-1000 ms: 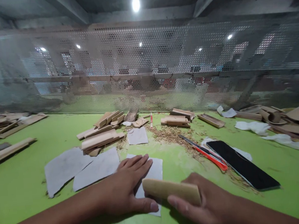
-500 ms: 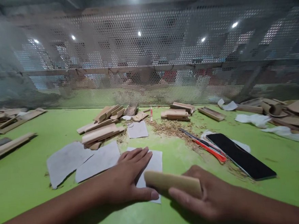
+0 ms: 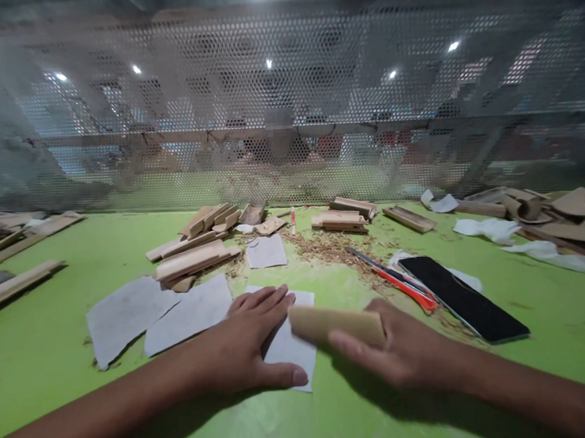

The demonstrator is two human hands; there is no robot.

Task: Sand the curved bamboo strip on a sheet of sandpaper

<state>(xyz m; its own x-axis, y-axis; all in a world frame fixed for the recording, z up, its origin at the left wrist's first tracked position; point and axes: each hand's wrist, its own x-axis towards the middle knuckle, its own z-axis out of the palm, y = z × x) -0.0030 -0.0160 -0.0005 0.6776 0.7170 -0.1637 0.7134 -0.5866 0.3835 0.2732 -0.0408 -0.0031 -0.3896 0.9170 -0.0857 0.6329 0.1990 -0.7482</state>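
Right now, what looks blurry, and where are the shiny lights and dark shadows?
Head view: the tan piece in the right hand has a smeared lower edge; shapes behind the mesh screen are hazy, too unclear to name; white lights glare through that screen; a dark, soft-edged shadow lies on the green table below the right hand.

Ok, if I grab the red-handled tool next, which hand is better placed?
Probably the right hand: nearer the tool, though holding a pale piece; the left hand lies on paper, farther away.
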